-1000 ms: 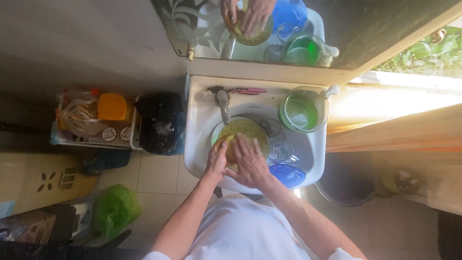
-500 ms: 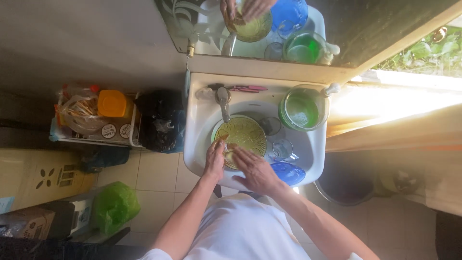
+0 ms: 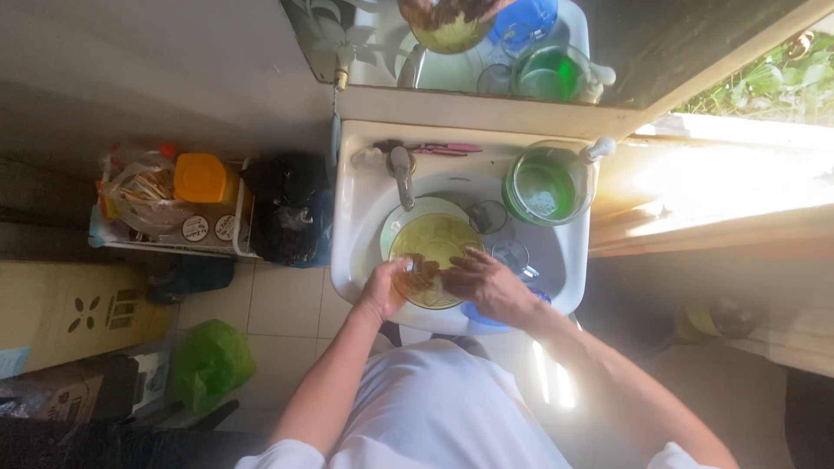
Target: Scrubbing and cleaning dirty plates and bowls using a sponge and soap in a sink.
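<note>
Plate (image 3: pixel 436 252) sits tilted in the sink (image 3: pixel 360 217); our left hand (image 3: pixel 388 285) grips its rim while our right hand (image 3: pixel 483 280) presses fingers on its face. We judge firm rim support best.

one white sink (image 3: pixel 365 217) with one metal tap (image 3: pixel 401 174). in the basin, one yellow-green patterned plate (image 3: pixel 434 239), two clear drinking glasses (image 3: pixel 489 215) and one blue plate (image 3: pixel 480 314), mostly hidden. two hands are on the patterned plate: one left hand (image 3: pixel 387 287) and one right hand (image 3: pixel 486 282). on the sink's rim, one green-tinted jar (image 3: pixel 543 184) and one pair of pink-handled scissors (image 3: pixel 439 148). one mirror (image 3: pixel 608 43) above. beside the sink, one wire rack (image 3: pixel 165 239) holding one orange-lidded container (image 3: pixel 201 178), and one black bag (image 3: pixel 291 217). on the floor, one green bag (image 3: pixel 208 365).
</note>
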